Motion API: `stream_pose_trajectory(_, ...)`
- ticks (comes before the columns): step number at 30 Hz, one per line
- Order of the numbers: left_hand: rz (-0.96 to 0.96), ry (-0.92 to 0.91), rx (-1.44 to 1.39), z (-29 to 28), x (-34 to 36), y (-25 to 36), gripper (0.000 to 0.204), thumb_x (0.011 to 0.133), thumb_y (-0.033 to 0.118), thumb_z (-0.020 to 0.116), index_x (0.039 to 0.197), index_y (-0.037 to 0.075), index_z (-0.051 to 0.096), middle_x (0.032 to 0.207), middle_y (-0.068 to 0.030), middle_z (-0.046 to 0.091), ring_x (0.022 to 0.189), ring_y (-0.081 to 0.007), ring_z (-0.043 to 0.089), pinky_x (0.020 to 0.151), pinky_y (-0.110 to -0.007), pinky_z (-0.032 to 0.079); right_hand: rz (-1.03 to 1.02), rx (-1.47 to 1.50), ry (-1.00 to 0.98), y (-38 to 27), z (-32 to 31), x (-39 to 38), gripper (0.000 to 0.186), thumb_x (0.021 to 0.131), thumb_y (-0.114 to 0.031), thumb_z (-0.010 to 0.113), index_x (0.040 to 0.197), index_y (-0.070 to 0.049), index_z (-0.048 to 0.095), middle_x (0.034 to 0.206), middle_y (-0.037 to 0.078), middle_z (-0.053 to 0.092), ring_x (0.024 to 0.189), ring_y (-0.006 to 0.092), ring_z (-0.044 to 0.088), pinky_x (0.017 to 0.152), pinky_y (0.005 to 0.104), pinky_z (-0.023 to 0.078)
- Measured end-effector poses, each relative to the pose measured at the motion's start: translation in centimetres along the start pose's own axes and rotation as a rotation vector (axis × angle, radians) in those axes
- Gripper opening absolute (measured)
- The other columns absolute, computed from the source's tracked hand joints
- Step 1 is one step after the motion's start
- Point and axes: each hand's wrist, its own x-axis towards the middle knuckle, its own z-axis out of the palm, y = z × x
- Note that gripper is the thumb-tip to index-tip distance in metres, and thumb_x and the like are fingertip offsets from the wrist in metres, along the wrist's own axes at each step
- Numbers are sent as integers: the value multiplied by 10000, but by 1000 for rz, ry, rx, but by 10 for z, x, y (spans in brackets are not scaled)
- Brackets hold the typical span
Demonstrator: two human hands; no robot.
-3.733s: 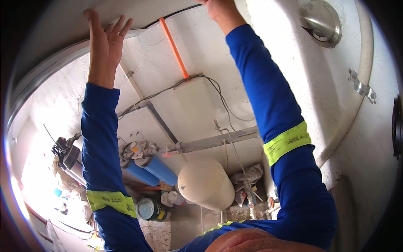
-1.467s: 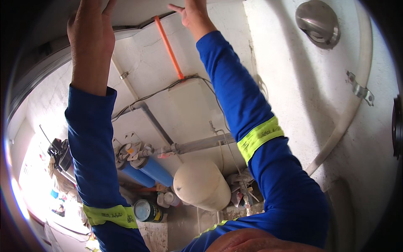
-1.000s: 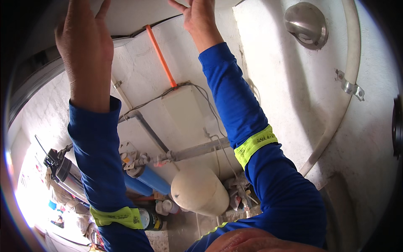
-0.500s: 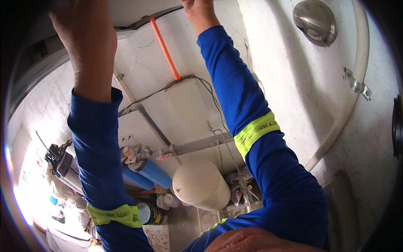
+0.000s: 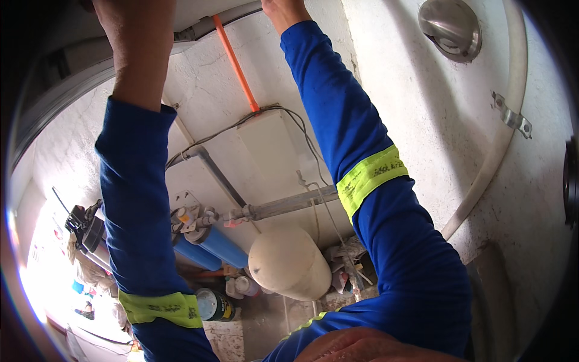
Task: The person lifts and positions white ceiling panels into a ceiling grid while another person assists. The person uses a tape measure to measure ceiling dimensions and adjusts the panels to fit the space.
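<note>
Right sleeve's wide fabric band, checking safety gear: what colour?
Bright yellow-green fabric band; best: head view.

Orange pipe [image 5: 235, 63] beyond both hands [image 5: 283, 12]

Bright glare [image 5: 45, 265] at left, scuffed white walls [image 5: 398, 90], grimy floor [image 5: 263, 330] below.

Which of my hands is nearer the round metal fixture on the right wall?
Right: your right hand is left of the metal fixture, partly out of frame; your left hand is much farther left.
</note>
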Motion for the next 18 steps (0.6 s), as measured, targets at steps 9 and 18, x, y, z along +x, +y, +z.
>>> stream_pose_trajectory(9,-53,-50,-90,-16,-50,19,971,980,303,743,1629,-38,107,1677,-249,133,1566,-405,121,1231,-467,297,-105,-105,-19,-9,-13,-14,891,967,-587,631,1664,-257,185,1731,63,62,1520,467,213,1034,544,538)
stream_pose_trajectory(18,-176,-229,112,-45,-32,17,922,905,555,756,1543,72,298,1558,-188,372,1467,-392,390,1188,-599,373,-664,-1226,-86,-14,-10,-33,984,977,-587,608,1680,-231,19,1744,58,27,1578,379,98,1089,432,478)
